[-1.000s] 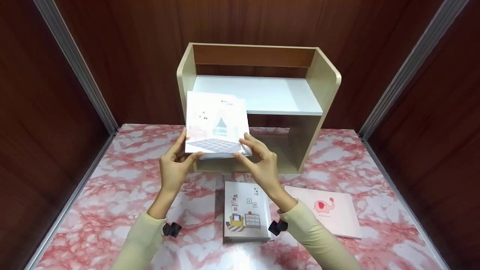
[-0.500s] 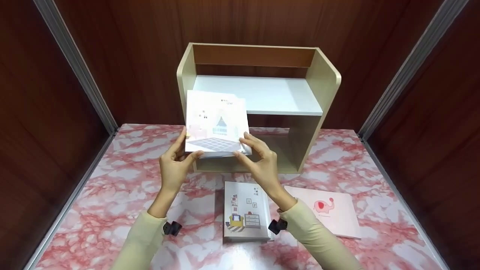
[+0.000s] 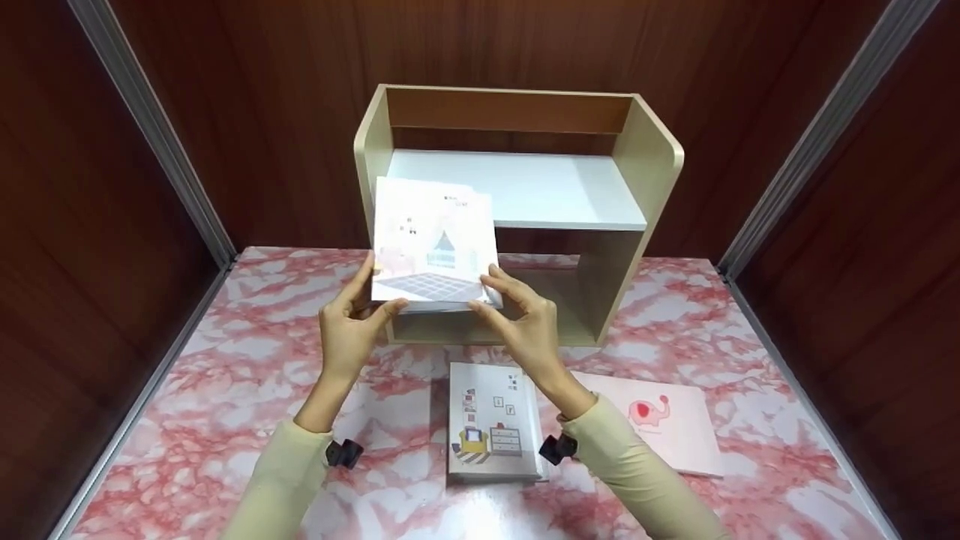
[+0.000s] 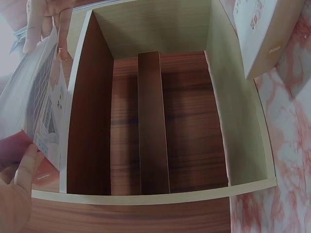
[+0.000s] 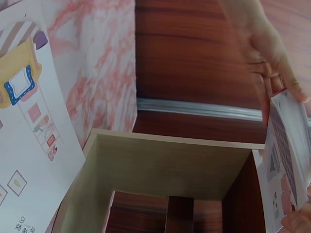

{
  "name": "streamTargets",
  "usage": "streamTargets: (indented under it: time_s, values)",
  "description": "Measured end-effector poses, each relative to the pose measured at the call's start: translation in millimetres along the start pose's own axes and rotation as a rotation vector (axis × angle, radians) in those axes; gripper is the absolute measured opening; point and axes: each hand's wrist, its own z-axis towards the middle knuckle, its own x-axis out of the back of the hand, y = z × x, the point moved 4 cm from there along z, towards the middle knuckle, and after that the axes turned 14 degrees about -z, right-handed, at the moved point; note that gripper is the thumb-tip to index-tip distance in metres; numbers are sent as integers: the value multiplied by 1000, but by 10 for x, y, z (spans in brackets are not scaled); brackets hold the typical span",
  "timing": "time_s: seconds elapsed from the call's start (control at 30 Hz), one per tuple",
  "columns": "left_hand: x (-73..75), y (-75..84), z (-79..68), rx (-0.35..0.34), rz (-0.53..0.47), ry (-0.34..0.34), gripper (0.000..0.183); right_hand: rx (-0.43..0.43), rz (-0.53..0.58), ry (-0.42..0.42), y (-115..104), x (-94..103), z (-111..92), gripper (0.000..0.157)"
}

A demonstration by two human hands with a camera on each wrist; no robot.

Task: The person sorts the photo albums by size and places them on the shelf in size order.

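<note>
A small stack of white-covered picture books [image 3: 431, 247] is held up in front of the left half of a two-tier bookshelf [image 3: 637, 217]. My left hand [image 3: 349, 337] grips its lower left corner, thumb on the near edge. On the lower right corner my right hand [image 3: 529, 330] pinches the books between thumb and fingers. The wrist views show the page edges [image 4: 31, 82] fanned slightly apart, with a dark red cover corner [image 4: 17, 145] by the left fingers. In the head view the stack overlaps the front of the white upper shelf board [image 3: 555, 187].
A stack of white books [image 3: 491, 420] with a yellow armchair and drawers on its cover lies on the marbled table [image 3: 202, 390] in front of the bookshelf. Right of it lies a pink elephant book [image 3: 675, 427], partly behind the right forearm. Dark wooden walls [image 3: 847, 247] surround the table.
Both hands keep their grip. The held books have risen slightly in the head view, a little farther over the upper shelf board. The books on the table have not moved.
</note>
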Motion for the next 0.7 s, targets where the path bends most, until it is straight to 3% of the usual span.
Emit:
streamTargets:
  time_s: [0.33,0.7]
  values:
    - [-9,-12,49,22,-27,-12,65,-45,-22,-6,1,-6,20,33]
    - [-25,14,70,37,13,-8,66,-30,-48,-4,-3,-1,27,32]
